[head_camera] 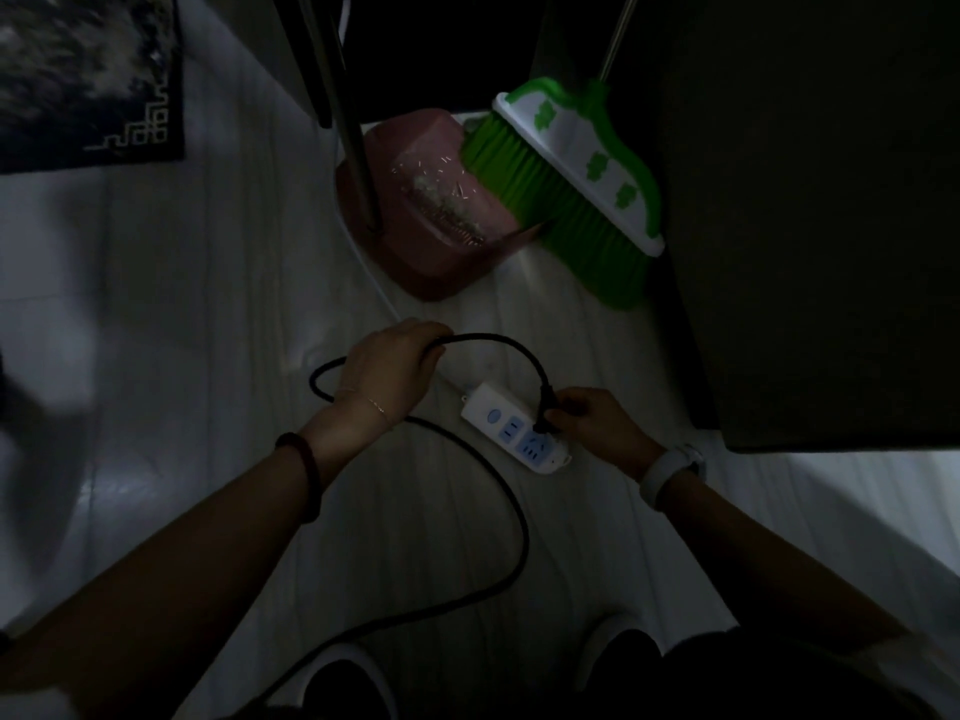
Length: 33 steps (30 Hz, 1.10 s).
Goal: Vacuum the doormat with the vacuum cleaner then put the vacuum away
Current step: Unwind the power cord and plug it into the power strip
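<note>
Low over the pale, glossy tiled floor (208, 314), a person's two bare arms reach forward in dim light. Left hand (387, 366) has its grip curled round a thick black rubber power cord (498, 341), fingers wrapped over the top of it, so the cord arches from that fist across to the other hand. Right hand (592, 420) pinches the black moulded plug (546, 407) at the cord's end, fingertips closed on the plug body, which stands touching the top face of a white rectangular plastic power strip with blue sockets (511, 426); whether the pins are fully seated cannot be told. That strip lies flat on the floor between the two hands. Behind the left hand the cord loops on the floor, passes under the left wrist, and sweeps down towards the bottom edge between two white shoes (343, 672). A dark beaded bracelet (301, 470) circles the left forearm and a white watch band (670, 470) the right wrist.

Beyond the hands stands a pink plastic dustpan (431, 215) holding debris, with a green-bristled broom with a white and green head (566, 184) leaning into it, beside a dark cabinet (810, 226). A dark patterned doormat (88, 75) lies at the upper left, well apart from the hands. No vacuum body shows.
</note>
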Motion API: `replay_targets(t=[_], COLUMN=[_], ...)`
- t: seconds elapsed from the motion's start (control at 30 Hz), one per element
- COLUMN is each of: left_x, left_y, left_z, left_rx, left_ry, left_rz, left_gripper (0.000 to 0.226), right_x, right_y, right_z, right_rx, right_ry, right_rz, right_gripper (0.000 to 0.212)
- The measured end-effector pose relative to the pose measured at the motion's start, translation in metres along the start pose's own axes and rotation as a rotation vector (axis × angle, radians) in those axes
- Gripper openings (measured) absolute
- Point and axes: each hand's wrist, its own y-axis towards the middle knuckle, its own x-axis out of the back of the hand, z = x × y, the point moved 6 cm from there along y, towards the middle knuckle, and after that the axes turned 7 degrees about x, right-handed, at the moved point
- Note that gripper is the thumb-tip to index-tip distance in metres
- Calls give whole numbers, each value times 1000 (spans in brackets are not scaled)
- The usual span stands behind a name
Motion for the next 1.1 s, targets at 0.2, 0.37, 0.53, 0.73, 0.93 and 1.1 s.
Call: replay_targets(t=[0.2, 0.37, 0.53, 0.73, 0.93, 1.1], left_x=[-9, -19, -17, -15, -13, -13], left_y=[-8, -6, -3, -3, -3, -9], left_z=[-18, -14, 2, 8, 8, 9], left_rx=[-223, -272, -201, -171, -185, -202], left_ry=[147, 288, 250, 245, 200, 188], left_rz=[-12, -56, -101, -148, -177, -188], left_gripper=[35, 41, 35, 25, 33, 36], right_x=[-4, -3, -6, -10, -9, -11], right_y=[2, 2, -2, -2, -3, -7], right_z=[3, 4, 7, 9, 10, 11], right_rx=[94, 122, 143, 109, 118, 135], right_ry=[-147, -182, -147, -146, -168, -170], right_rz=[-52, -104, -109, -88, -99, -91], right_gripper=[5, 18, 20, 14, 12, 17])
